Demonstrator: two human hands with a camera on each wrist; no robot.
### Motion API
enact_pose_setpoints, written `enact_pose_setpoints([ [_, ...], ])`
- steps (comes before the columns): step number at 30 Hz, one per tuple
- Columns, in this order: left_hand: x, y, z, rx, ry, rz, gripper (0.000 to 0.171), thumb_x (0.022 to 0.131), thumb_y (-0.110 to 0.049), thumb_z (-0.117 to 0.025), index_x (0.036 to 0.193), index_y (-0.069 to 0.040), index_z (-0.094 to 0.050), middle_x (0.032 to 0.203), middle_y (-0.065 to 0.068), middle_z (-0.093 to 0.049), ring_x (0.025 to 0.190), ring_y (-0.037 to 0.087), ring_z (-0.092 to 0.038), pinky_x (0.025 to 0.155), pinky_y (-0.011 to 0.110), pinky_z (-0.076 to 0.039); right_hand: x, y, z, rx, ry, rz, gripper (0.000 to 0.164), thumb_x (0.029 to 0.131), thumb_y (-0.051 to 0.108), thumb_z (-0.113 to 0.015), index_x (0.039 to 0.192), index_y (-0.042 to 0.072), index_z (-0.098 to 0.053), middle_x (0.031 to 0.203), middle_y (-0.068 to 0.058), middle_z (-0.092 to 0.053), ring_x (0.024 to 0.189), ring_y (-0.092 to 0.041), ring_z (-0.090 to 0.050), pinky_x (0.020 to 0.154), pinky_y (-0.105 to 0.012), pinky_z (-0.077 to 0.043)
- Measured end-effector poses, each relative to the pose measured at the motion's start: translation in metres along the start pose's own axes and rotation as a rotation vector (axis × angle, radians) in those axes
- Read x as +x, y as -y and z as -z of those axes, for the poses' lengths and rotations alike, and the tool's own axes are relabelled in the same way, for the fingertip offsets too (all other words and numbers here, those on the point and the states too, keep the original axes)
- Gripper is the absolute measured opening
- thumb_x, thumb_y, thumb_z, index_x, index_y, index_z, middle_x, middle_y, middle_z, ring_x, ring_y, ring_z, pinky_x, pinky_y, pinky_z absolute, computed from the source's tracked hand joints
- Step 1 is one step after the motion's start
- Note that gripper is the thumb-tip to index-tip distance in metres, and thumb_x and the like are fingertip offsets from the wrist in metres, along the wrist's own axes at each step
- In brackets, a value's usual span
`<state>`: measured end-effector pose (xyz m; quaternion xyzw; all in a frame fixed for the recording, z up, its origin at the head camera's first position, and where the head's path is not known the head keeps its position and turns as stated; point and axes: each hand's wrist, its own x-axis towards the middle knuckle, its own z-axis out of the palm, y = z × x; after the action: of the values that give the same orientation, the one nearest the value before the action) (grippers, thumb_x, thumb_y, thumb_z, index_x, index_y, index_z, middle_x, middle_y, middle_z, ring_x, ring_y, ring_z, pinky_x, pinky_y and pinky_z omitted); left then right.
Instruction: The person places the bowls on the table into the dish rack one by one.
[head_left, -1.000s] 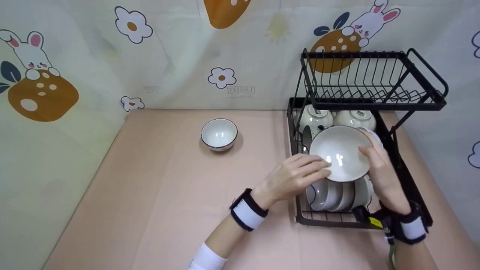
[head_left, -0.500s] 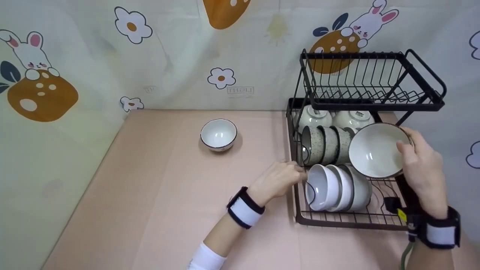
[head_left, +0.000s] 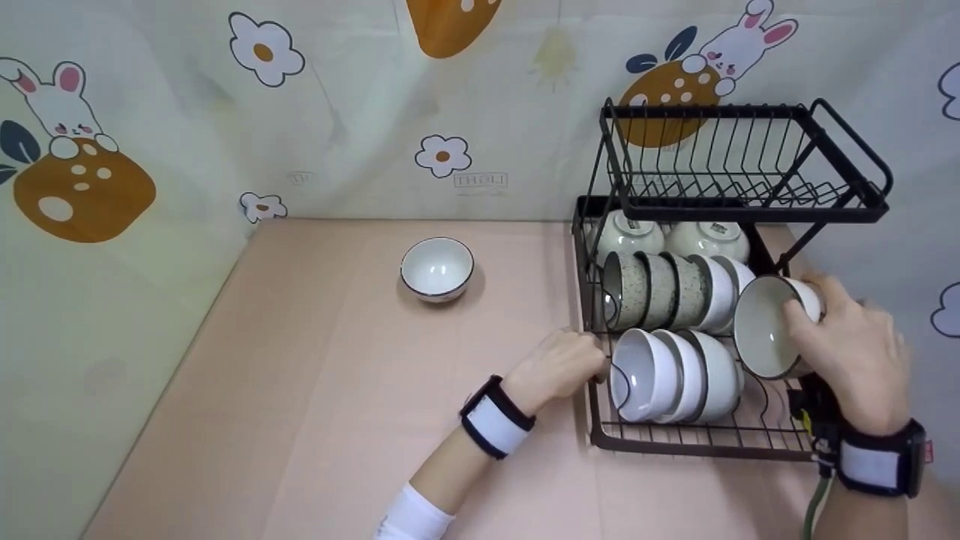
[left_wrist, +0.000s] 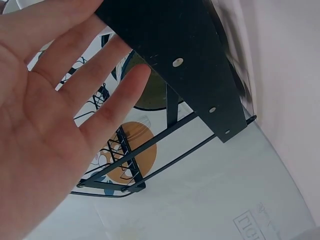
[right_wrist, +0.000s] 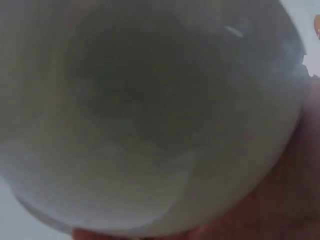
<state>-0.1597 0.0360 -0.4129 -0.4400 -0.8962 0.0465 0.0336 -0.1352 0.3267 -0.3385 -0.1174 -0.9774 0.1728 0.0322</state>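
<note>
In the head view my right hand (head_left: 859, 352) grips a white bowl (head_left: 766, 330) with a dark rim, thumb inside and fingers round the outer side. The bowl is tilted on its side over the right part of the lower tier of a black dish rack (head_left: 705, 450). The right wrist view is filled by this bowl (right_wrist: 150, 115), dim and blurred. My left hand (head_left: 559, 367) holds the rack's left edge. In the left wrist view this hand (left_wrist: 55, 115) has its fingers reaching over the black side panel (left_wrist: 175, 60).
Speckled cups (head_left: 660, 289) and white bowls (head_left: 671, 375) stand sideways in rows in the rack. Upturned bowls (head_left: 709, 238) sit behind them, under the upper tier (head_left: 742, 199). A single bowl (head_left: 437, 268) stands upright on the table (head_left: 337, 360).
My right hand has carried the bowl rightward and then down, turning it on its side. My left hand has let go of the bowl and moved to the rack's left edge.
</note>
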Motion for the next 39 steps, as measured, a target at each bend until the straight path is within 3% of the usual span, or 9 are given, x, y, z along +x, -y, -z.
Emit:
enact_pose_setpoints([
  [6, 0.0, 0.0, -0.001, -0.024, -0.026, -0.013, 0.013, 0.083, -0.018, -0.069, 0.091, -0.028, -0.074, 0.09, -0.008, -0.073, 0.078, 0.006, -0.066, 0.065, 0.017, -0.05, 0.002, -0.005, -0.003, -0.038, 0.15, 0.029, 0.079, 0.092, 0.066, -0.031, 0.144, 0.007, -0.027, 0.108, -0.045, -0.05, 0.076, -0.048, -0.057, 0.05, -0.039, -0.039],
  [12, 0.0, 0.0, 0.0, -0.028, -0.02, -0.014, 0.015, 0.083, -0.016, -0.069, 0.09, -0.029, -0.074, 0.089, -0.008, -0.073, 0.077, 0.006, -0.065, 0.064, 0.017, -0.049, 0.005, -0.007, -0.007, -0.053, 0.321, 0.091, 0.092, 0.088, 0.073, -0.031, 0.146, 0.004, -0.019, 0.105, -0.043, -0.052, 0.074, -0.041, -0.059, 0.049, -0.04, -0.044],
  [16, 0.0, 0.0, -0.001, -0.024, -0.015, -0.012, 0.015, 0.083, -0.017, -0.07, 0.09, -0.029, -0.074, 0.09, -0.009, -0.073, 0.078, 0.006, -0.065, 0.065, 0.017, -0.05, 0.007, -0.006, -0.01, -0.069, 0.42, 0.112, 0.099, 0.084, 0.077, -0.033, 0.148, 0.005, -0.014, 0.119, -0.05, -0.038, 0.086, -0.055, -0.054, 0.051, -0.048, -0.046],
  [18, 0.001, 0.0, -0.001, -0.023, -0.013, -0.009, 0.014, 0.083, -0.017, -0.07, 0.09, -0.029, -0.074, 0.09, -0.009, -0.073, 0.078, 0.006, -0.065, 0.066, 0.016, -0.05, 0.007, -0.004, -0.012, -0.087, 0.438, 0.131, 0.098, 0.085, 0.077, -0.033, 0.148, 0.004, -0.016, 0.123, -0.053, -0.033, 0.092, -0.06, -0.052, 0.053, -0.053, -0.047],
  [24, 0.002, 0.0, -0.002, -0.016, -0.016, -0.008, 0.014, 0.083, -0.017, -0.069, 0.09, -0.029, -0.074, 0.089, -0.009, -0.073, 0.077, 0.006, -0.065, 0.065, 0.017, -0.05, 0.007, 0.003, -0.022, -0.1, 0.454, 0.181, 0.094, 0.088, 0.073, -0.035, 0.142, -0.002, -0.021, 0.119, -0.05, -0.044, 0.091, -0.056, -0.056, 0.06, -0.053, -0.049],
  [31, 0.001, 0.0, -0.002, -0.033, -0.021, -0.017, 0.014, 0.083, -0.017, -0.069, 0.09, -0.028, -0.074, 0.09, -0.008, -0.073, 0.078, 0.006, -0.066, 0.067, 0.017, -0.051, 0.005, 0.011, -0.03, -0.113, 0.445, 0.178, 0.091, 0.088, 0.073, -0.033, 0.138, -0.002, -0.024, 0.123, -0.054, -0.035, 0.106, -0.07, -0.039, 0.068, -0.067, -0.044],
  [39, 0.0, 0.002, -0.002, -0.037, -0.032, -0.029, 0.011, 0.084, -0.022, -0.068, 0.09, -0.028, -0.074, 0.089, -0.008, -0.074, 0.079, 0.007, -0.066, 0.069, 0.019, -0.051, 0.006, 0.016, -0.036, -0.138, 0.487, 0.228, 0.087, 0.089, 0.072, -0.03, 0.144, 0.005, -0.026, 0.13, -0.051, -0.033, 0.111, -0.065, -0.039, 0.067, -0.062, -0.046],
])
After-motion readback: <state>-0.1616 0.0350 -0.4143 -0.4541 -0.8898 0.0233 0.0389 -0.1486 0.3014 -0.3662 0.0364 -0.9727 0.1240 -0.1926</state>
